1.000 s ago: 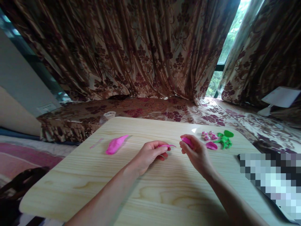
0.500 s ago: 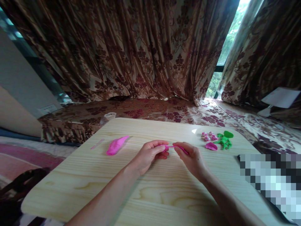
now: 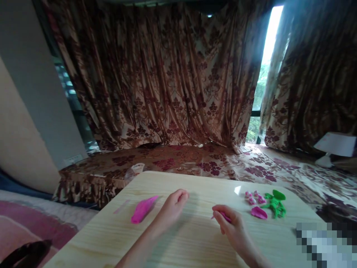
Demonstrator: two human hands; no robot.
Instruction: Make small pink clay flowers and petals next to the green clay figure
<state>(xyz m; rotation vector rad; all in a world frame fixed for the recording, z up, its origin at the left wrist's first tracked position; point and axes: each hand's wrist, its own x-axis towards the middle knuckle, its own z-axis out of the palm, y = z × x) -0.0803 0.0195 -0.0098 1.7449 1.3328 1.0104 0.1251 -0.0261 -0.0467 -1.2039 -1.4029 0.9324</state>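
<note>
My right hand [image 3: 230, 221] is closed around a piece of pink modelling clay [image 3: 226, 217], and a thin pink tip pokes out past the fingertips. My left hand [image 3: 176, 203] is curled shut above the table, turned so that whatever its fingers hold is hidden. Left of it lies a larger pink clay lump [image 3: 142, 210] tapering to a point. Beyond my right hand are a flat pink clay oval [image 3: 259, 213], several small pink-and-white clay pieces [image 3: 251, 200], a tangle of green clay strands [image 3: 276, 207] and a green clay oval [image 3: 279, 194].
The pale wooden table [image 3: 178, 242] carries a faint pink strip [image 3: 122, 206] at its left. A clear plastic container [image 3: 135, 170] stands past the back left corner. A pixelated object [image 3: 326, 242] is at the right edge. A white lamp [image 3: 336, 144] stands behind, beside patterned curtains [image 3: 173, 82].
My hands have drawn apart after meeting at a thin pink strand. The left hand turned over and closed, and the right keeps its pink clay. The camera view has tilted upward.
</note>
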